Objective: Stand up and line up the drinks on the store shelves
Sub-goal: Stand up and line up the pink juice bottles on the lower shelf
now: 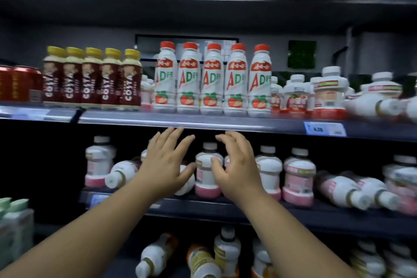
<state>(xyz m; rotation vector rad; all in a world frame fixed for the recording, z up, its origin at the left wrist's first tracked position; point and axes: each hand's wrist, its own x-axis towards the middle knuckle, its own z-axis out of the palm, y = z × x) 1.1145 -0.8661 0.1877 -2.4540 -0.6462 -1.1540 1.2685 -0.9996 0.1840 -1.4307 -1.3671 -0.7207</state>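
An upright pink-based bottle [204,185] is flanked by the left hand [168,161] and right hand [235,166], both spread, nothing held; 1 toppled bottle [119,175] is seen alongside.

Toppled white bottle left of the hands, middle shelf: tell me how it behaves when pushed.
The toppled bottle lies on its round side, so it would probably roll. It looks like capped rigid plastic, likely firm and fairly heavy.

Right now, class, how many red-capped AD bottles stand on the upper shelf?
5, upright side by side, left to right: first bottle, second, third, fourth, fifth. More may stand hidden behind.
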